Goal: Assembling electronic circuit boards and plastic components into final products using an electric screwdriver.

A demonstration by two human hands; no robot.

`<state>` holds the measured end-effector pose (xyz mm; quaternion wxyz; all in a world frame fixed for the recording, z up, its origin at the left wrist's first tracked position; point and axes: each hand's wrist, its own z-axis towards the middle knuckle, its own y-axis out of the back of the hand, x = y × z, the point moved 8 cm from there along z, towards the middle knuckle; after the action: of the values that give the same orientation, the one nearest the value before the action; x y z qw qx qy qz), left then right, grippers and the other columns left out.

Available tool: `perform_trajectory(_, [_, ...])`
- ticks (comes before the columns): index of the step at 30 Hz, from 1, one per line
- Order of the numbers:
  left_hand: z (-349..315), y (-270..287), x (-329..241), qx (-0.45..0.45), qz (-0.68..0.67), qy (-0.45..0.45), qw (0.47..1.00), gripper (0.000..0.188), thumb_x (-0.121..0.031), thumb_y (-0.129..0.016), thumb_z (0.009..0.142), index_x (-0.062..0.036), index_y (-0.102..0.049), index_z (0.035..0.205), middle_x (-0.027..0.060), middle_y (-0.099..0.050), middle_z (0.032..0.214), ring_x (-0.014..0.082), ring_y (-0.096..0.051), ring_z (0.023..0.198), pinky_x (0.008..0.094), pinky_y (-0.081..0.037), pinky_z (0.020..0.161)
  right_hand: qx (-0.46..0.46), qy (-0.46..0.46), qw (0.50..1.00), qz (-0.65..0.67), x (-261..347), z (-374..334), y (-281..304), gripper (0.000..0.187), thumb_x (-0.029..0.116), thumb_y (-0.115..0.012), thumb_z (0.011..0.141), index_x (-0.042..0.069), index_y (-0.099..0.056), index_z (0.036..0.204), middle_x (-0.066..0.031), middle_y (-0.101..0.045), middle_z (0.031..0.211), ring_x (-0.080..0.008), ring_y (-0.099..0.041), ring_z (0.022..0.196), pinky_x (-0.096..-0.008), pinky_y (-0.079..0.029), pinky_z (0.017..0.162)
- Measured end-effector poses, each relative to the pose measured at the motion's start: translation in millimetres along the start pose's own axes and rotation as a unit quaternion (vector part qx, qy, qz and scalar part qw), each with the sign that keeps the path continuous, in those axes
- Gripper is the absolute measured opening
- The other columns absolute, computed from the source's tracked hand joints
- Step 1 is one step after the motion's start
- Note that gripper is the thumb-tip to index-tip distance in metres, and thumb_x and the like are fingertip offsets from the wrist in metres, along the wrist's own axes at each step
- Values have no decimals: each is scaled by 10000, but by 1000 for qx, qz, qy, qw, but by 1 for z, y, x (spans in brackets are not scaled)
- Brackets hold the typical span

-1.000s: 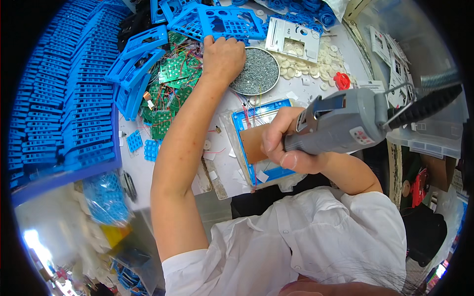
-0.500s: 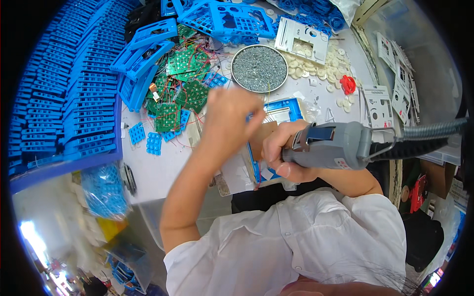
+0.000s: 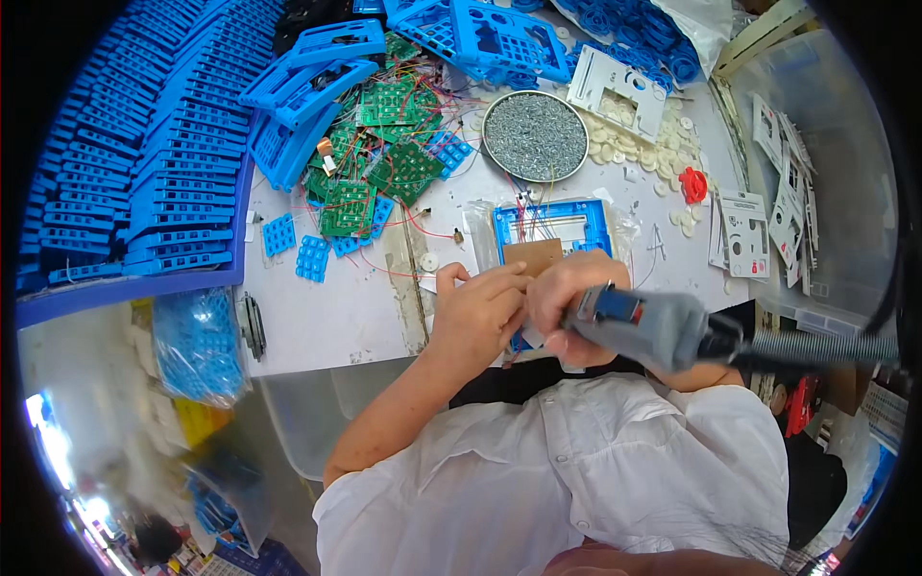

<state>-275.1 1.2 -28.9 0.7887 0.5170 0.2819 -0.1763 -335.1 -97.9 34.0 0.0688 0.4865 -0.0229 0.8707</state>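
Observation:
On the table before me lies a blue plastic case (image 3: 598,223), with a brown board (image 3: 531,253) and thin wires inside it. My right hand (image 3: 579,293) grips a grey power screwdriver (image 3: 663,329) over the case's near right part; its tip is hidden behind my fingers. My left hand (image 3: 477,322) is at the case's near left side, its fingertips pinched together against my right fingers. Whatever sits between those fingertips is too small or hidden to make out. A round dish (image 3: 535,136) full of small metal screws stands just beyond the case.
Green circuit boards (image 3: 403,171) with tangled wires and blue keypads (image 3: 312,257) lie at the left. Stacked blue casings (image 3: 187,173) fill a bin on the far left. White discs (image 3: 615,144), a red part (image 3: 692,184) and white panels (image 3: 744,233) lie to the right.
My left hand has come down from beyond the case's left side to meet my right hand at its near part. The screwdriver has shifted slightly, its handle tilting lower.

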Motion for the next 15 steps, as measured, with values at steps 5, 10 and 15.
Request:
perform_trajectory(5, [-3, 3, -4, -12, -2, -4, 1000, 117, -129, -786, 810, -128, -731, 913, -6, -742, 1111, 166, -678, 1163, 498, -308, 993, -20, -85, 981, 172, 11, 5, 12, 306, 256, -757, 914, 23, -595, 1031, 10, -579, 633, -161, -559, 557, -300, -466, 562])
perform_trajectory(10, [6, 8, -18, -40, -30, -26, 998, 129, -113, -784, 825, -119, -750, 949, -4, -753, 1076, 185, -688, 1117, 546, -257, 1082, -31, -46, 976, 210, 27, 3, 22, 382, 396, -755, 937, 70, -597, 1059, 23, -565, 622, -135, -546, 553, -309, -445, 554])
perform_trajectory(15, [13, 3, -18, -58, -57, -20, 997, 124, -112, -799, 805, -118, -737, 912, -16, -749, 1045, 182, -696, 1041, 552, -247, 1086, -52, -47, 974, 217, 32, 3, 29, 362, 390, -753, 943, 80, -588, 1029, 29, -560, 615, -138, -545, 547, -310, -454, 556])
